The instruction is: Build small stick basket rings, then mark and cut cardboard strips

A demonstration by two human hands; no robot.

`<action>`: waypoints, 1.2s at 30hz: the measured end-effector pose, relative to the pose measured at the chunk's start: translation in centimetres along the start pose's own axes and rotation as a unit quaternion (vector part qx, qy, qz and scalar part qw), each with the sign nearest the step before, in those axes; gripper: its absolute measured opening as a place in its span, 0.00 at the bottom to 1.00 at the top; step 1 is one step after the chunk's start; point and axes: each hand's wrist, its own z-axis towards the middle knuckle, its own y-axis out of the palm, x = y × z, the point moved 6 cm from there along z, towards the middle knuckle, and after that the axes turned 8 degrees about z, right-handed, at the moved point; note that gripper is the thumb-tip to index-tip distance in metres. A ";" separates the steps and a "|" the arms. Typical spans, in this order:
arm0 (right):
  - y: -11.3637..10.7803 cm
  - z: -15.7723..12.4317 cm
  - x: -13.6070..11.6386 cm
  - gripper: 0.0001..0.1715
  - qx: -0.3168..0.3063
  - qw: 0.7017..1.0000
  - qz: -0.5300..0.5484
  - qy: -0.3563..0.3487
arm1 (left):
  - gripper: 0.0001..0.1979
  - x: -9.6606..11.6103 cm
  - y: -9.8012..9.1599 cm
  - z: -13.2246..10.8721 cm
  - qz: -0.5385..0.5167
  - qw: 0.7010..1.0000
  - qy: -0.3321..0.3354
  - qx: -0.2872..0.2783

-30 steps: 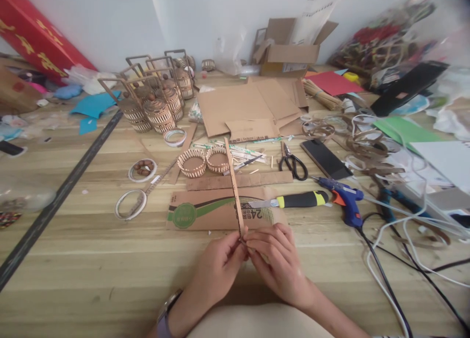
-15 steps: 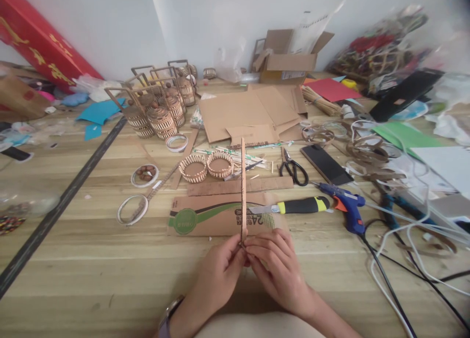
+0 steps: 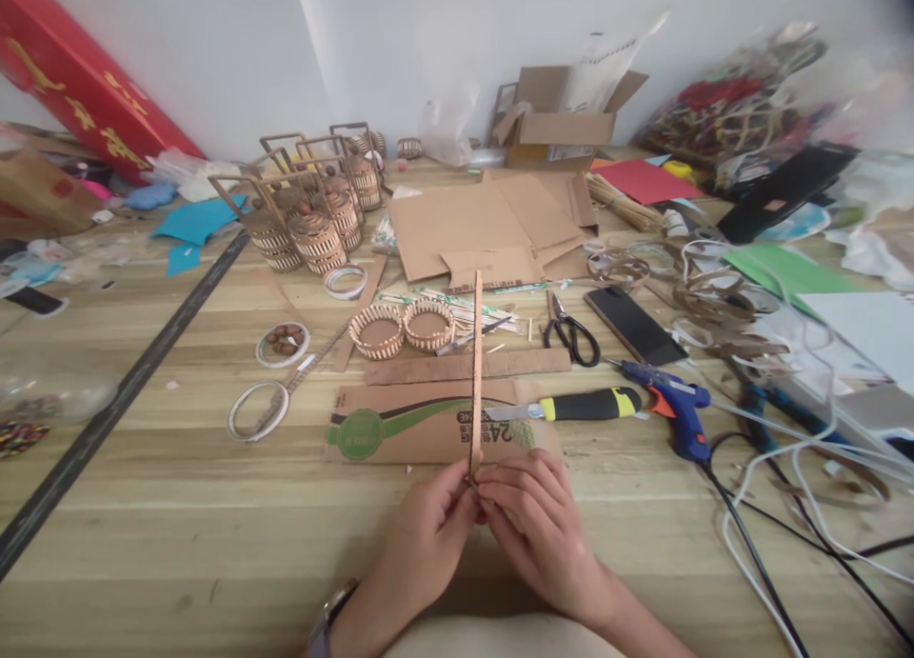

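Observation:
Both my hands meet at the near edge of the wooden table, pinching the lower end of a long thin cardboard strip [image 3: 476,372] that stands up and away from me. My left hand [image 3: 425,539] closes on it from the left, my right hand [image 3: 539,525] from the right, fingertips pressed together. Under the strip lies a printed cardboard piece [image 3: 421,428] with a green round logo. A yellow-and-black utility knife [image 3: 571,408] lies just right of the strip.
A blue glue gun [image 3: 675,406] with trailing cables lies at right. Black scissors [image 3: 571,329], a black phone [image 3: 632,323], two small stick-rimmed rings [image 3: 404,328], several little woven baskets [image 3: 307,220], tape rolls [image 3: 258,410], flat cardboard [image 3: 492,220] and an open box [image 3: 564,120] crowd the table.
The strip has swung from leaning left to nearly straight up and away. The view shifted slightly; my hands stay pinched on its lower end.

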 end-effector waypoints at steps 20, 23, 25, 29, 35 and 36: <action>0.1 -0.1 -0.3 0.10 -0.007 1.000 -0.004 -0.009 | 0.22 0.1 0.3 -0.1 -0.016 1.000 0.009 -0.002; 0.1 -0.1 -0.2 0.10 -0.009 1.000 -0.004 -0.012 | 0.21 -0.1 0.3 -0.2 -0.013 1.000 0.005 0.000; 0.1 -0.2 -0.2 0.10 -0.010 1.000 -0.002 -0.012 | 0.21 0.0 0.3 -0.2 -0.018 1.000 0.004 -0.003; 0.1 -0.3 -0.2 0.10 -0.015 1.000 -0.003 -0.012 | 0.20 0.5 0.3 -0.2 -0.076 0.997 -0.003 -0.016; 0.1 -0.4 -0.5 0.10 -0.018 0.998 -0.049 -0.027 | 0.26 -0.8 0.7 -0.5 -0.264 0.961 -0.077 -0.026; 0.2 -0.4 -0.6 0.10 -0.021 0.997 -0.061 -0.032 | 0.28 -1.1 0.7 -0.5 -0.289 0.954 -0.085 -0.017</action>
